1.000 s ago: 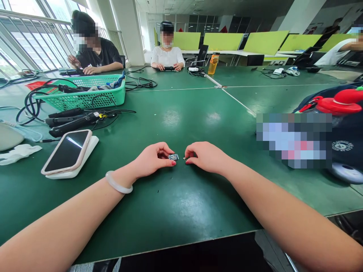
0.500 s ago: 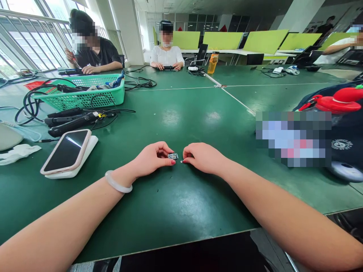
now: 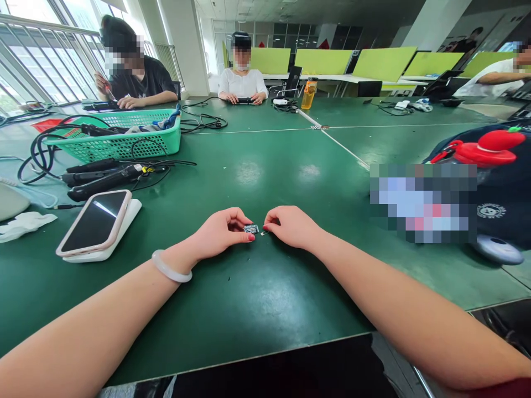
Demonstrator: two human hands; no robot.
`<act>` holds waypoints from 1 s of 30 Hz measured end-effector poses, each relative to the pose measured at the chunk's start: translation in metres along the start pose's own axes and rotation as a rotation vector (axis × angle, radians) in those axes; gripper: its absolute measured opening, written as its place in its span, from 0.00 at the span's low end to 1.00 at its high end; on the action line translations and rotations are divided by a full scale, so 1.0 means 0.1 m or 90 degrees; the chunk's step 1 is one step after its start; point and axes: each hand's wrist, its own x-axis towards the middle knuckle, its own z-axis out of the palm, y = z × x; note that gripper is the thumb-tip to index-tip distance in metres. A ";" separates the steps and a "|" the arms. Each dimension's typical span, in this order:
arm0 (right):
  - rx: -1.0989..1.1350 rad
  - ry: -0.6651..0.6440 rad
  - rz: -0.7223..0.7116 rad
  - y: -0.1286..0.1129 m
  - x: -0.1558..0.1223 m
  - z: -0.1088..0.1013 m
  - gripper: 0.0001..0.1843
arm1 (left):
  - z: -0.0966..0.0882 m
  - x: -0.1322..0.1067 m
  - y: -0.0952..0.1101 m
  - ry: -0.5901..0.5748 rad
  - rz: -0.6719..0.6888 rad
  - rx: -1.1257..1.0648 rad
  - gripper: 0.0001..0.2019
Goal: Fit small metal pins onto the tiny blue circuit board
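Currently, a phone (image 3: 93,221) was seen propped on its stand at far left, untouched. The left hand (image 3: 222,233) grip was pinched on a small circuit board (image 3: 251,228), held low over the counter (image 3: 265,287). The right hand (image 3: 290,226) grip was closed on a tiny metal part (image 3: 264,232), just beside the board. The two were judged not yet joined.

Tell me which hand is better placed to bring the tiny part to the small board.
Right, probably: the right hand pinches the tiny part, its tip just beside the small board, while the left hand grips that board between thumb and fingertips.
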 end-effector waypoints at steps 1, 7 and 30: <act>-0.005 -0.001 -0.005 0.00 -0.01 -0.01 0.07 | 0.00 0.00 0.01 0.000 -0.002 -0.001 0.12; -0.100 -0.022 -0.075 -0.03 -0.07 -0.08 0.05 | 0.01 -0.01 0.03 -0.006 -0.004 -0.011 0.12; -0.045 0.109 -0.130 -0.31 -0.22 -0.05 0.09 | 0.02 0.02 -0.06 0.017 0.019 0.004 0.15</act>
